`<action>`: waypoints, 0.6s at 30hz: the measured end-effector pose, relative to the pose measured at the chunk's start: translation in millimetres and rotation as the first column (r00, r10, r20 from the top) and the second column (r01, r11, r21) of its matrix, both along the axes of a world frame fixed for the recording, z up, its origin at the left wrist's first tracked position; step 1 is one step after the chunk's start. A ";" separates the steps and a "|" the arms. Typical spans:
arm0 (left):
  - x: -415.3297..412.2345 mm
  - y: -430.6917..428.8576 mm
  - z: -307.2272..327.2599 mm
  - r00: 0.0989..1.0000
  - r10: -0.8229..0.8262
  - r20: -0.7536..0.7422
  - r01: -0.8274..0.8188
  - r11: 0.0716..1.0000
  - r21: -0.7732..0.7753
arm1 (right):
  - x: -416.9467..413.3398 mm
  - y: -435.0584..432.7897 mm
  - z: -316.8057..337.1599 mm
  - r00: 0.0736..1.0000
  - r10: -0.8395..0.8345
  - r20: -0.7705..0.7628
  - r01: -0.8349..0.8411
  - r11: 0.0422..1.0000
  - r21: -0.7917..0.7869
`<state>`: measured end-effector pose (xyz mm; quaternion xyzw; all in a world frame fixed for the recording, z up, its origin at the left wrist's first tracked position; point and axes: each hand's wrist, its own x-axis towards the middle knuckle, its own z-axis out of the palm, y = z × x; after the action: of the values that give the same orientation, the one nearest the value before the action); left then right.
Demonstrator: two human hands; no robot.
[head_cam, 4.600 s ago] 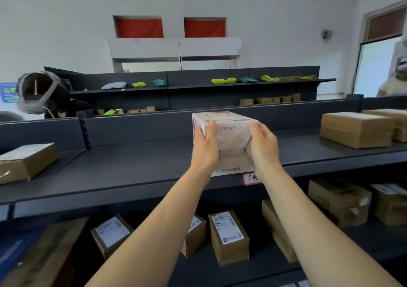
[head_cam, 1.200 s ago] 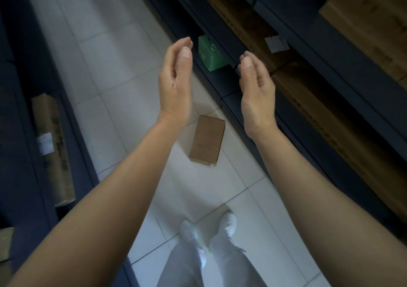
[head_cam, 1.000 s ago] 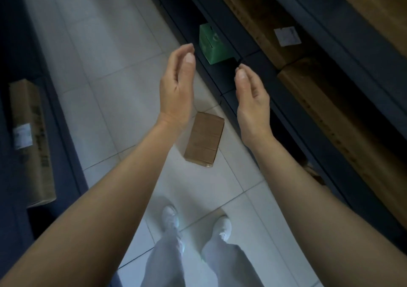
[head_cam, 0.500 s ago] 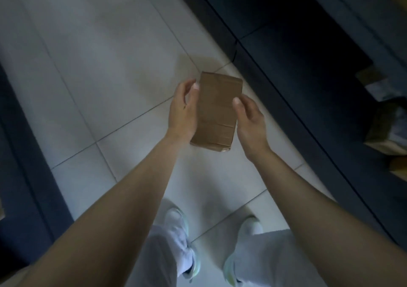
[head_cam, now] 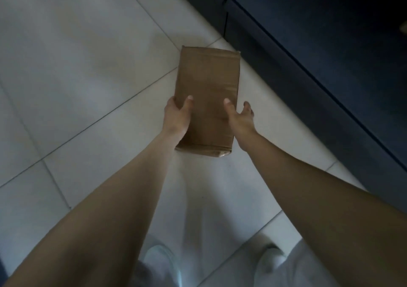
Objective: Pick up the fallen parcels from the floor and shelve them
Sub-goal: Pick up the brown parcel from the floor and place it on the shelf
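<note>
A brown cardboard parcel (head_cam: 208, 88), long and flat, lies over the pale tiled floor (head_cam: 77, 55) in the middle of the head view. My left hand (head_cam: 177, 116) clasps its near left edge, thumb on top. On the near right edge sits my right hand (head_cam: 240, 116), thumb on the top face and fingers down the side. Whether the parcel still rests on the floor or is lifted I cannot tell.
A dark shelf base (head_cam: 319, 55) runs diagonally along the right side, close to the parcel's far right corner. My two white shoes (head_cam: 160, 262) stand on the tiles at the bottom. Open floor lies to the left.
I have left the white box on the shelf, turned down to the floor, and brought both open hands onto the brown parcel. The view has come much closer to it.
</note>
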<state>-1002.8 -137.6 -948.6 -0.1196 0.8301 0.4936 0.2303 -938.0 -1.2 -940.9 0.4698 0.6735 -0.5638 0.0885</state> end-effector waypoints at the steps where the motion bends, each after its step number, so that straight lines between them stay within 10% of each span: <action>1: -2.3 -0.9 -7.0 0.999 0.016 0.036 -0.016 1.000 0.006 | -0.3 2.4 -8.5 0.999 -0.010 0.032 0.011 1.000 -0.027; 9: -0.5 1.0 -8.3 0.984 0.100 0.149 -0.080 0.987 -0.137 | 3.7 -7.5 -22.0 0.993 -0.048 0.109 0.069 0.979 -0.192; 18: 8.5 -4.6 158.7 0.983 0.162 0.081 -0.137 0.959 -0.248 | 6.3 -16.2 136.1 0.991 0.002 0.137 0.022 0.985 -0.173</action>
<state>-994.2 -142.1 -789.8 -0.2340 0.8599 0.3982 0.2177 -931.7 -17.4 -804.8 0.5012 0.6117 -0.5873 0.1722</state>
